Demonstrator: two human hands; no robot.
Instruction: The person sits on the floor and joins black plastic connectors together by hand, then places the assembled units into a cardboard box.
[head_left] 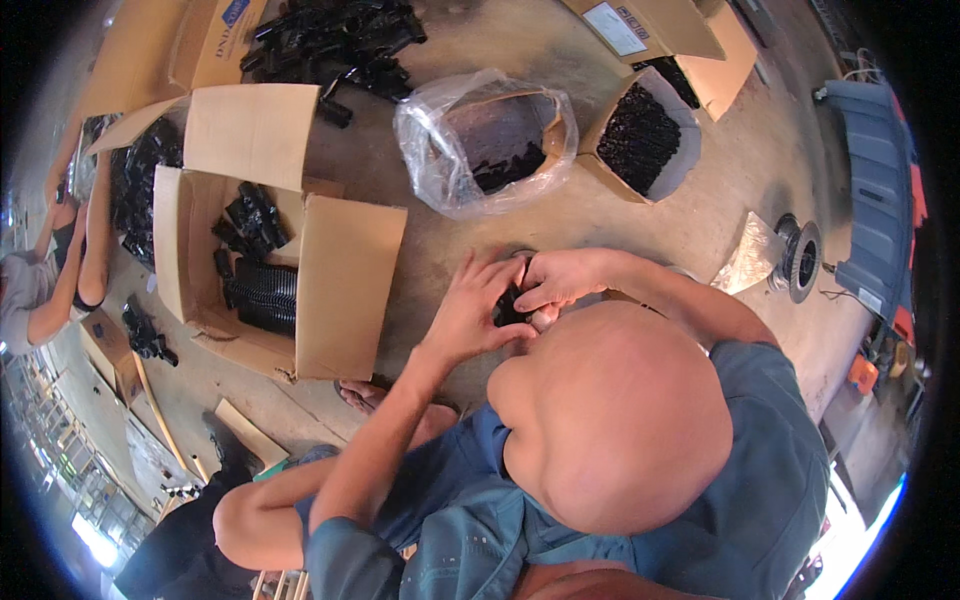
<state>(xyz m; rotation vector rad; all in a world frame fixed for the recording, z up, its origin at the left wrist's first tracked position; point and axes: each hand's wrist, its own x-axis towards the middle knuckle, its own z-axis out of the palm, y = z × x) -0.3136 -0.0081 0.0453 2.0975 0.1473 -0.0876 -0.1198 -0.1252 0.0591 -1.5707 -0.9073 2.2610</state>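
Note:
My left hand (474, 312) curves around a dark black part (507, 306) in front of my raised bare knee (625, 430). The thumb and fingers are wrapped about its side. From the right, my right hand (565, 280) meets the left one at the same part, its fingers bent and pressed in close. The knee and my fingers cover much of the part, so its exact kind does not show. Just beyond the hands lies the concrete floor.
An open cardboard box (350, 290) with black plastic fittings stands at left. Loose black fittings (335, 45) lie beyond it. A plastic-lined box (560, 115) and a box of small black pieces (640, 140) stand ahead. A spool (800, 258) sits right. Another person (40, 290) works far left.

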